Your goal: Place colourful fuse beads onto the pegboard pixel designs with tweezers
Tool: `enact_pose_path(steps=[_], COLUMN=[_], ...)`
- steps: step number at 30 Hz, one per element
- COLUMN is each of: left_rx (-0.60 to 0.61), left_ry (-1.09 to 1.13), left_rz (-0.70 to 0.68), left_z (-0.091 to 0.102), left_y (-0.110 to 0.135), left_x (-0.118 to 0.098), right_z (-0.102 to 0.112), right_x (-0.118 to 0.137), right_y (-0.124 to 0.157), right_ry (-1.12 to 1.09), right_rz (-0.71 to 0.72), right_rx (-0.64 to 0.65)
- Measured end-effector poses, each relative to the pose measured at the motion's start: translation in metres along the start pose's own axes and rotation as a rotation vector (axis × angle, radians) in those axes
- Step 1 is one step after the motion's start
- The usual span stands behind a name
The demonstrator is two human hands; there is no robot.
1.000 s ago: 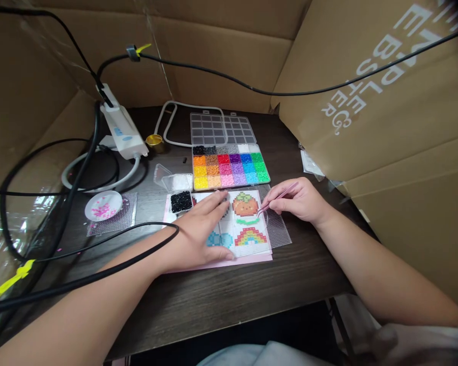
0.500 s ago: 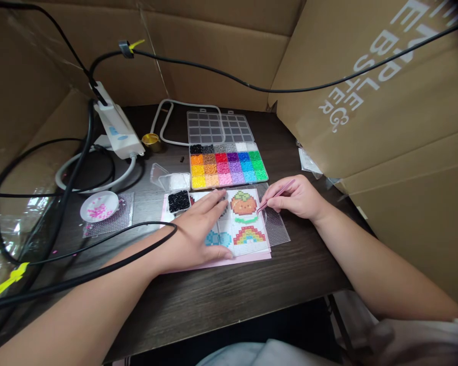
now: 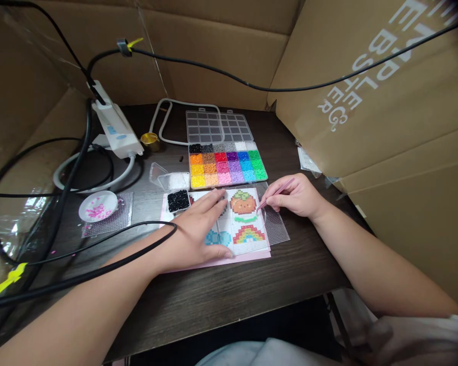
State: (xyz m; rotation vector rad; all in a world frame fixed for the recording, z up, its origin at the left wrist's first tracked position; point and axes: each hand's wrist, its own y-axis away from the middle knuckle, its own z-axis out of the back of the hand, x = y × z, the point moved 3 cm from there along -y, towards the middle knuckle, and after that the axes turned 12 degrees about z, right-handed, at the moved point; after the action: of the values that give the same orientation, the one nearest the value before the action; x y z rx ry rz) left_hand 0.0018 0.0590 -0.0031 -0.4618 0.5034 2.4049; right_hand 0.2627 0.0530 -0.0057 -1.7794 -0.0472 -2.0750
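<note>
My left hand point(image 3: 198, 229) lies flat with fingers spread over a printed pattern sheet point(image 3: 252, 248) and a pegboard's left part, covering some of the pictures. My right hand point(image 3: 290, 195) pinches pink tweezers point(image 3: 280, 188), their tips pointing down at the right end of a row of green beads point(image 3: 246, 219). That curved row sits between an orange persimmon-like picture point(image 3: 243, 204) and a rainbow picture point(image 3: 249, 235). Beneath my right hand a clear pegboard point(image 3: 278, 229) sticks out from under the sheet. Whether the tips hold a bead is too small to tell.
Behind the sheet stands an open bead box point(image 3: 229, 165) with many colours. A small box of black beads point(image 3: 178, 201) and one of white beads point(image 3: 176, 180) stand left of it. Farther left are a white dish point(image 3: 98, 206) with pink beads, a gold cup point(image 3: 150, 141), a power strip point(image 3: 116, 127) and black cables.
The view has shifted very slightly. My right hand with the tweezers stays near the right end of the green beads; my left hand keeps its place.
</note>
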Motion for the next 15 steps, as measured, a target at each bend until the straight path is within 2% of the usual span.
enact_pose_path(steps=[5,9,12,15], left_rx=[-0.009,-0.026,-0.029,-0.026], left_ry=[0.01,0.026,0.02,0.02], left_rz=[0.002,-0.008,-0.014,-0.01], left_z=[-0.001,-0.003,-0.004,-0.004], left_y=[0.0,0.0,-0.001,-0.001], left_x=[0.001,0.005,0.006,0.006], right_z=[0.005,0.022,0.031,0.031], right_x=[-0.003,-0.006,-0.007,-0.008], right_y=[-0.002,-0.006,-0.008,-0.01], right_ry=[-0.037,-0.113,-0.07,0.104], right_rz=[0.061,0.165,0.228,0.199], right_rx=[-0.077,-0.384,-0.623,-0.711])
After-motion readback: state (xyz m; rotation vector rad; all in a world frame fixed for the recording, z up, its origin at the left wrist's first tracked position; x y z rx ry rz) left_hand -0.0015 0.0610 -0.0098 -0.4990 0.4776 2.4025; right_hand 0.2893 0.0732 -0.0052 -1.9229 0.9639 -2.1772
